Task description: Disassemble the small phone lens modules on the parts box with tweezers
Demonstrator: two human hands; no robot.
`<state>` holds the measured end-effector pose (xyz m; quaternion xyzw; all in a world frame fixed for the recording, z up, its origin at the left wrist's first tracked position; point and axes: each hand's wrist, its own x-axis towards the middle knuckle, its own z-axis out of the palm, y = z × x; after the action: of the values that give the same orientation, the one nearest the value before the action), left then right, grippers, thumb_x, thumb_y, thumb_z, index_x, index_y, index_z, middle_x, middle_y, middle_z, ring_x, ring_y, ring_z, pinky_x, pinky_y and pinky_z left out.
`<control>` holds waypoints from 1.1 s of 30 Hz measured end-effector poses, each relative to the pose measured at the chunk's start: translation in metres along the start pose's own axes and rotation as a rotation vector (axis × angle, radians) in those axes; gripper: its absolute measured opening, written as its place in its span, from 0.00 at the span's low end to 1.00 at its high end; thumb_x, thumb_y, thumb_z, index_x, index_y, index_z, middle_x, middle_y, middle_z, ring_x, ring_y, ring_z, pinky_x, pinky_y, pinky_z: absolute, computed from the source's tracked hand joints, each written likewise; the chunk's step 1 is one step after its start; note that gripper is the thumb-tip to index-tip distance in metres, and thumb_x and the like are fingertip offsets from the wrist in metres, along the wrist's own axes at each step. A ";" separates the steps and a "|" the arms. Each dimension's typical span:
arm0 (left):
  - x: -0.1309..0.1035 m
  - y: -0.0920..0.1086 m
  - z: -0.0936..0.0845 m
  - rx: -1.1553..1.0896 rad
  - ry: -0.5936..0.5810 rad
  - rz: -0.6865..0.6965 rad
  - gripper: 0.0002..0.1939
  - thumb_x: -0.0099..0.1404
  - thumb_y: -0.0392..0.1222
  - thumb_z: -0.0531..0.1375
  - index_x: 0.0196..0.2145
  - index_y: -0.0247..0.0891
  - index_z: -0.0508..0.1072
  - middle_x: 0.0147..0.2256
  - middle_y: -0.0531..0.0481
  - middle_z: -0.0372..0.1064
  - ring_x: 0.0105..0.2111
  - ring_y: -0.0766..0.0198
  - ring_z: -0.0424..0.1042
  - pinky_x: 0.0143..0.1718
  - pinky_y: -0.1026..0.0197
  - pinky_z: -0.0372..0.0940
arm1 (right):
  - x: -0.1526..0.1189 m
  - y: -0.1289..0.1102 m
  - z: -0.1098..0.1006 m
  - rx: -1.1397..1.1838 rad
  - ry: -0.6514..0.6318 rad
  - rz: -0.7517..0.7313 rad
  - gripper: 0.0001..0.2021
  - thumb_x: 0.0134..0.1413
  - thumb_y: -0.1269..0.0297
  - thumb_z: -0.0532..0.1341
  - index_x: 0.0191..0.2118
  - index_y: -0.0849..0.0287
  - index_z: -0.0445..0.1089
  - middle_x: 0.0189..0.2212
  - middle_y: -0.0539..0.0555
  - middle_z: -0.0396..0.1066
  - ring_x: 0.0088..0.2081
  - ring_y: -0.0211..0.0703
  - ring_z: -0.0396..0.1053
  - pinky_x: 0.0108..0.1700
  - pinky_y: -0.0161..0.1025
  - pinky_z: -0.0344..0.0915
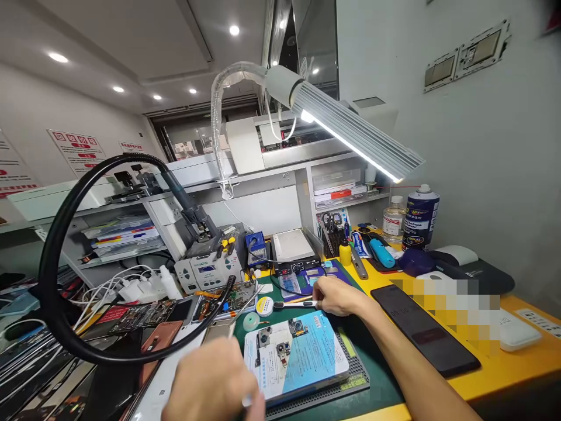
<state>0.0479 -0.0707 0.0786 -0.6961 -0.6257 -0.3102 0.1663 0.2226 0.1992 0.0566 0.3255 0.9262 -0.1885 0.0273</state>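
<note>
My right hand (337,295) reaches over the green mat (379,386), its fingers closed at the handle end of a small brush (293,304) with dark bristles. My left hand (214,380) is near the bottom edge, smeared by motion. Its fingers look curled in a pinch, with a pale bit at the tips that I cannot make out. Between the hands lies a blue-and-white box (313,356) bearing several small phone camera modules (283,351). A grey perforated pad (357,374) shows under the box. Beside the brush head sits a small round tin (264,306).
A black hose (46,257) loops across the left side, above phones and circuit boards (144,316). A lit lamp (355,128) hangs overhead. On the right are a dark phone (425,327), a spray can (421,216) and a clear bottle (394,219). A soldering station (210,266) stands behind.
</note>
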 end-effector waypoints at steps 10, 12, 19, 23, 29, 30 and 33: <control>0.078 -0.113 0.044 0.192 -0.511 -0.397 0.12 0.72 0.47 0.61 0.46 0.36 0.74 0.42 0.48 0.75 0.37 0.63 0.76 0.40 0.56 0.74 | -0.002 -0.021 -0.011 -0.107 0.089 0.013 0.14 0.67 0.60 0.63 0.54 0.60 0.72 0.52 0.58 0.73 0.49 0.51 0.74 0.51 0.53 0.73; 0.073 -0.116 0.051 0.218 -0.585 -0.419 0.13 0.72 0.47 0.61 0.48 0.36 0.74 0.44 0.47 0.75 0.39 0.61 0.76 0.42 0.54 0.74 | 0.002 -0.023 -0.013 -0.128 0.051 0.003 0.13 0.67 0.60 0.63 0.53 0.60 0.72 0.52 0.58 0.74 0.49 0.50 0.75 0.50 0.52 0.73; 0.062 -0.119 0.064 0.272 -0.648 -0.450 0.14 0.72 0.47 0.61 0.49 0.36 0.74 0.48 0.45 0.74 0.46 0.57 0.75 0.48 0.49 0.72 | 0.013 -0.020 -0.010 -0.155 -0.052 -0.028 0.12 0.67 0.60 0.63 0.51 0.60 0.73 0.49 0.57 0.75 0.46 0.48 0.75 0.48 0.50 0.74; 0.064 -0.117 0.067 0.289 -0.663 -0.460 0.13 0.72 0.47 0.61 0.48 0.36 0.74 0.45 0.46 0.75 0.43 0.59 0.76 0.46 0.50 0.73 | 0.010 -0.013 -0.007 -0.141 -0.033 -0.051 0.11 0.67 0.60 0.63 0.50 0.61 0.74 0.49 0.56 0.75 0.47 0.49 0.75 0.49 0.51 0.73; 0.069 -0.110 0.059 0.287 -0.619 -0.448 0.12 0.73 0.47 0.61 0.44 0.35 0.75 0.42 0.48 0.75 0.40 0.61 0.76 0.44 0.52 0.73 | 0.001 0.000 -0.007 -0.100 0.003 -0.067 0.10 0.67 0.60 0.63 0.47 0.61 0.74 0.47 0.56 0.76 0.47 0.48 0.75 0.49 0.51 0.73; 0.070 -0.109 0.057 0.284 -0.607 -0.447 0.11 0.73 0.47 0.60 0.43 0.35 0.75 0.41 0.48 0.75 0.40 0.61 0.76 0.43 0.53 0.73 | 0.000 0.002 -0.006 -0.095 0.001 -0.066 0.10 0.67 0.60 0.63 0.47 0.61 0.74 0.46 0.56 0.76 0.47 0.48 0.75 0.49 0.51 0.73; 0.069 -0.106 0.056 0.266 -0.574 -0.439 0.11 0.73 0.46 0.60 0.41 0.35 0.75 0.38 0.50 0.75 0.37 0.63 0.75 0.41 0.54 0.73 | 0.001 0.004 -0.005 -0.083 -0.006 -0.061 0.09 0.67 0.61 0.64 0.46 0.61 0.75 0.46 0.56 0.76 0.47 0.49 0.75 0.50 0.51 0.72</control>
<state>-0.0413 0.0339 0.0642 -0.5763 -0.8159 -0.0471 0.0031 0.2248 0.2040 0.0594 0.2952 0.9426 -0.1517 0.0379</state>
